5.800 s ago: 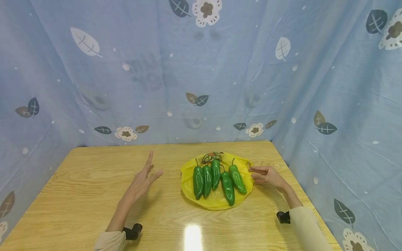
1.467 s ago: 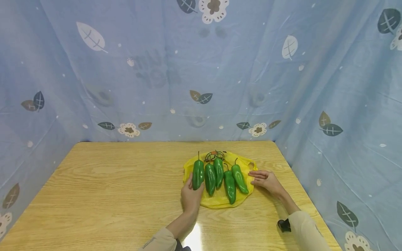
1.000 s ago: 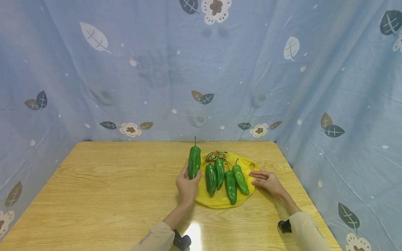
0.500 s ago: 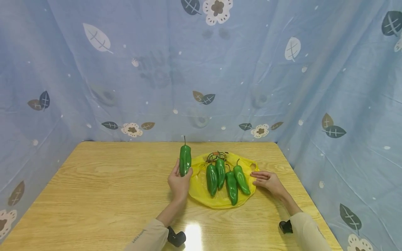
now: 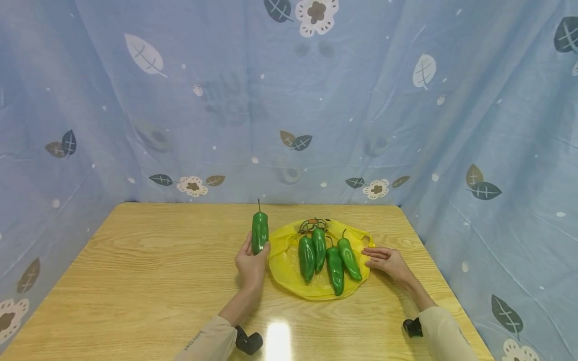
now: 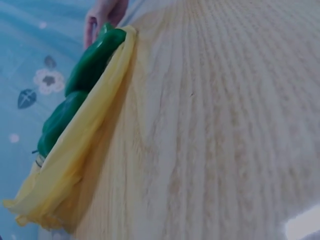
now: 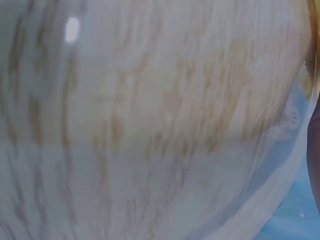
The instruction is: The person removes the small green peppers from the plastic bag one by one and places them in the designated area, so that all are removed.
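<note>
My left hand (image 5: 251, 264) grips a green chili pepper (image 5: 260, 231) upright, thumb on one side and fingers on the other, stem pointing up, just left of a yellow plastic bag (image 5: 285, 271). Several more green peppers (image 5: 306, 259) lie in the spread bag. At its right rim my right hand (image 5: 391, 262) touches the plastic with fairly straight fingers. From the left wrist, the bag's side (image 6: 95, 130) and the peppers (image 6: 92, 65) show, with the right hand (image 6: 107, 12) behind; the held pepper is outside that view. The right wrist view catches only a dark edge of the hand (image 7: 314, 150).
The wooden table (image 5: 171, 260) extends left of the bag and in front of it, with a bright reflection (image 5: 278, 338) near the front. A blue patterned curtain (image 5: 235, 110) surrounds the back and both sides. Each wrist wears a small black camera (image 5: 248, 342).
My left hand came from the left, took the leftmost pepper off the bag, lifted it and carried it left past the rim. My right hand has stayed at the bag's right rim.
</note>
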`<state>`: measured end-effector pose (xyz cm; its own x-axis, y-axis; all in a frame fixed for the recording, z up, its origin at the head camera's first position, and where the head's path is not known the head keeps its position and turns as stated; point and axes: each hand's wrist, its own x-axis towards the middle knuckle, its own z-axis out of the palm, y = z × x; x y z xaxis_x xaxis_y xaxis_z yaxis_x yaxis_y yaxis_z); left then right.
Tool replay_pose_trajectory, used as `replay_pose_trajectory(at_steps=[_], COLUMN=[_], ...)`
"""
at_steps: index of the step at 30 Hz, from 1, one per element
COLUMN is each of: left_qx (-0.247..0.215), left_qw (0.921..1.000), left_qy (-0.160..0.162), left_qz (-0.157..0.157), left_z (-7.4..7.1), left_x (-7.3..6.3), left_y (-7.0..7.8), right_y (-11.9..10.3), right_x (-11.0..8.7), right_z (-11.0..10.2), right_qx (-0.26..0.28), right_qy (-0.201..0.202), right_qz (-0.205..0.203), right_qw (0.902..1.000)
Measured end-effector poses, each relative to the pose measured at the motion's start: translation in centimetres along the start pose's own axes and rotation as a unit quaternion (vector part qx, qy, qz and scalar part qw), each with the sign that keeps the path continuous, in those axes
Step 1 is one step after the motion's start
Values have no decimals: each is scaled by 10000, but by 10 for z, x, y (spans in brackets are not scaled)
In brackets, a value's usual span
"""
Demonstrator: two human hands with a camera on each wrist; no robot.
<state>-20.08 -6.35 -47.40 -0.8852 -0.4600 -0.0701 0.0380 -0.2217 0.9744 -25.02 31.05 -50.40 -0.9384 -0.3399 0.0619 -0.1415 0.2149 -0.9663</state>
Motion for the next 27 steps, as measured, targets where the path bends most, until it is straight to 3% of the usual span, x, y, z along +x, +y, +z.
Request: replay_pose_trajectory(at_steps=[8,16,27], left_qx=[71,193,582], left_qw=[9999,9982,9961], left_qy=[11,243,187], left_qz=[87,518,635], left_z=[0,-1,-3], left_x=[13,34,54], left_y=[0,5,8], right_y=[2,2,2], right_x=[-2,-2,-1], right_z=[-1,0,0], right_qx=[-55,-105,-27], right_qy=[102,202,197], right_qz=[5,117,122], right_qw=[9999,9997,9997])
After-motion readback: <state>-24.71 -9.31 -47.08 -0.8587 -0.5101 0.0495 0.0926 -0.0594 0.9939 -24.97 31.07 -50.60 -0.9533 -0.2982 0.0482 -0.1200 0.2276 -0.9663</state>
